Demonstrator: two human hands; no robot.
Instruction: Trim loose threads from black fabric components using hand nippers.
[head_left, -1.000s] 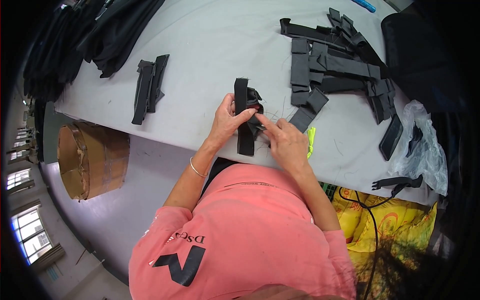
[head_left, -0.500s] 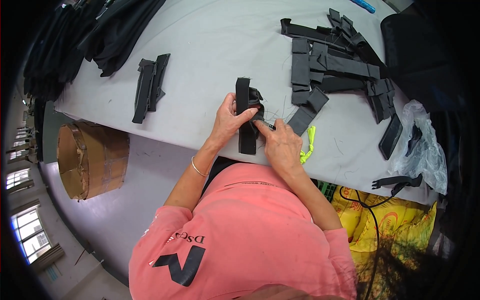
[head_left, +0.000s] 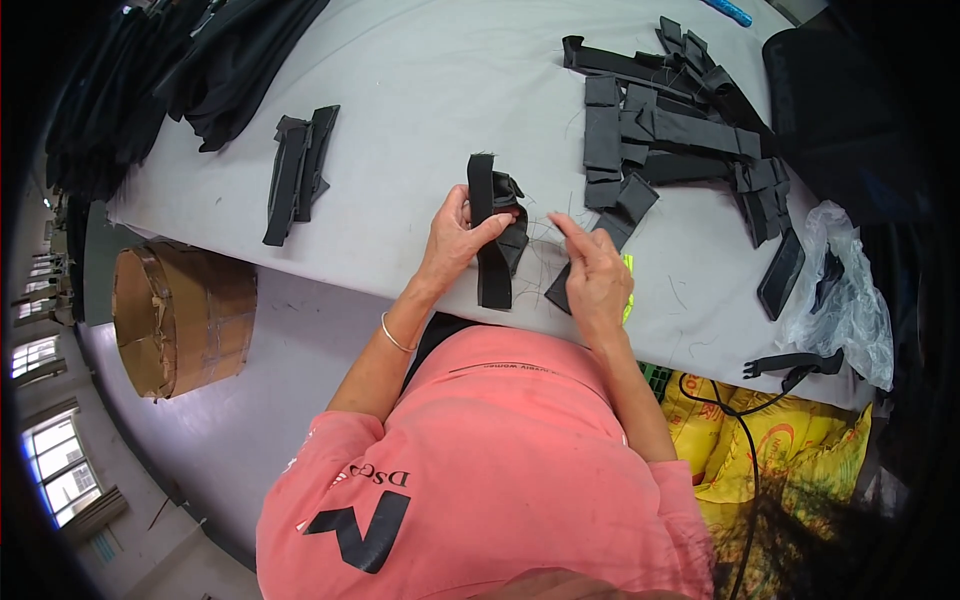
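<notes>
Near the table's front edge my left hand [head_left: 455, 240] grips a black fabric strap [head_left: 493, 285], its thumb pressed on a folded, looped piece along the strap's right side. The strap stands lengthwise away from me, with frayed threads at its far end. To its right, apart from it, is my right hand [head_left: 597, 280]. Its index finger points forward while the other fingers are curled; what they hold, if anything, is hidden. Beneath that hand lies a dark grey strap [head_left: 628, 208], and a neon yellow-green ribbon [head_left: 629, 290] shows at its right side.
A heap of black strap pieces [head_left: 690, 130] lies at the right, near a clear plastic bag [head_left: 845, 300] and a buckled strap [head_left: 790, 364]. More straps [head_left: 298, 180] lie left. Dark cloth [head_left: 230, 70] covers the far left. A cardboard drum [head_left: 205, 320] stands on the floor.
My right hand has drawn back to the right, away from the strap, and its index finger has straightened. A dark tool seen at its fingertips before is out of sight. My left hand keeps its grip.
</notes>
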